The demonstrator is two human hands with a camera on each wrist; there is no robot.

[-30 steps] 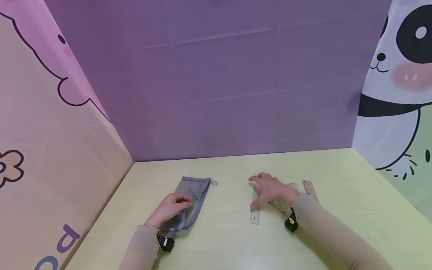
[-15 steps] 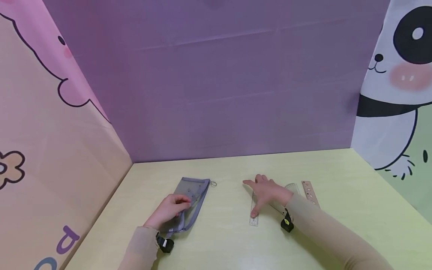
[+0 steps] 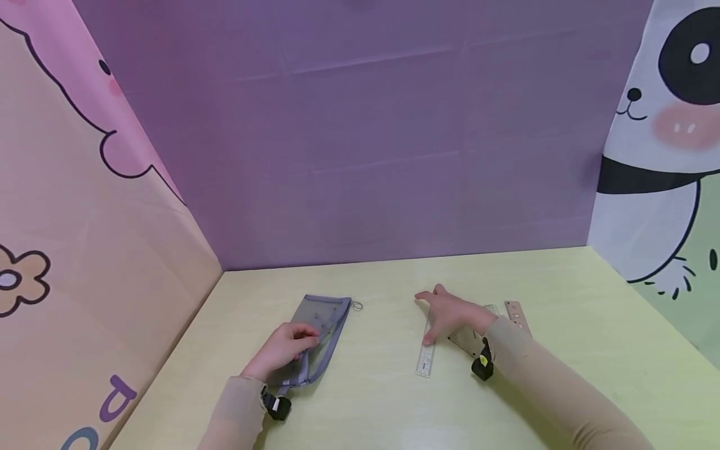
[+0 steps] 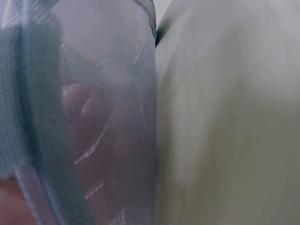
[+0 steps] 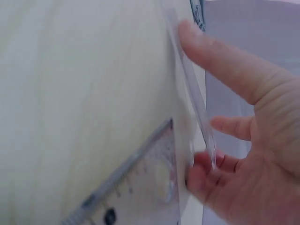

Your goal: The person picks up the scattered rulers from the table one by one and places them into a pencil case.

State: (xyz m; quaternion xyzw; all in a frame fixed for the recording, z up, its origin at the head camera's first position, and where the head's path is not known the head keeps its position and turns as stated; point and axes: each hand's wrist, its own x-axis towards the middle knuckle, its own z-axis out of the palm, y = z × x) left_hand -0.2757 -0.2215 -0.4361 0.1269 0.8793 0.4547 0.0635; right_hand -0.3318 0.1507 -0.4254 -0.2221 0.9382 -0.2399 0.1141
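Note:
On the left of the head view, my left hand (image 3: 285, 345) pinches the opening side of a see-through pouch with purple-grey trim (image 3: 317, 307). Up close in the left wrist view, fingers show blurred through the pouch's clear film (image 4: 117, 122). My right hand (image 3: 447, 312) is over a clear ruler (image 3: 425, 364), thumb on its near part and fingers around the far end. In the right wrist view the ruler (image 5: 191, 82) stands tilted off the tabletop between thumb and fingers. Beside it lies a clear set square (image 3: 465, 340), partly under the right hand and wrist.
A clear piece with a curved, marked edge (image 3: 492, 309) peeks out behind the right wrist. Farther right lies a pinkish ruler with holes (image 3: 516, 315), partly covered by the sleeve. A small metal ring (image 3: 357, 305) hangs at the pouch's corner. A purple backdrop (image 3: 360, 156) rises behind the table.
My right hand shifted slightly left, then back right and away, its thumb sliding up along the ruler. The ruler now slants a little more. My left hand and the pouch stay put.

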